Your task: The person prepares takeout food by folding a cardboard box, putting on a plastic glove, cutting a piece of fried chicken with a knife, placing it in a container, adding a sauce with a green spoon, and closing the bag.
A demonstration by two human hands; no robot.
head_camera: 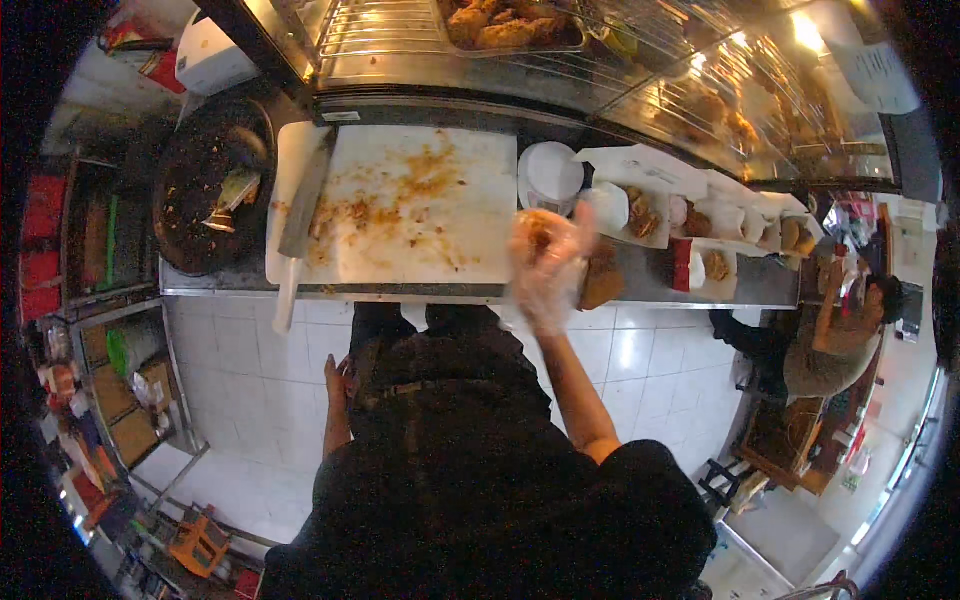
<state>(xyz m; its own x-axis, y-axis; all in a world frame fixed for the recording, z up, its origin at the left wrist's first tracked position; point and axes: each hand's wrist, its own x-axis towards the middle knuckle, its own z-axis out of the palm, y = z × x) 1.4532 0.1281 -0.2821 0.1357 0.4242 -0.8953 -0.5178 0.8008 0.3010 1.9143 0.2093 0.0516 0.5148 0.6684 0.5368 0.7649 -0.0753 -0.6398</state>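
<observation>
My right hand (551,259), in a clear plastic glove, is raised over the right edge of a stained white cutting board (420,210). Its fingers are curled around a piece of brown fried food (538,234); motion blurs the details. My left hand (341,376) hangs low beside my body, below the counter, with fingers apart and nothing seen in it. A cleaver (306,202) lies along the board's left side, its pale handle past the counter edge. Right of the board are a white round-topped item (553,176) and open paper boxes (645,210) holding brown food.
A dark round block (214,187) with a metal-ended tool (234,199) stands at left. A heated glass cabinet (465,75) with wire racks and a tray of fried chicken (517,30) borders the counter's back. Another person (836,337) is at far right. Shelving (124,375) stands at left.
</observation>
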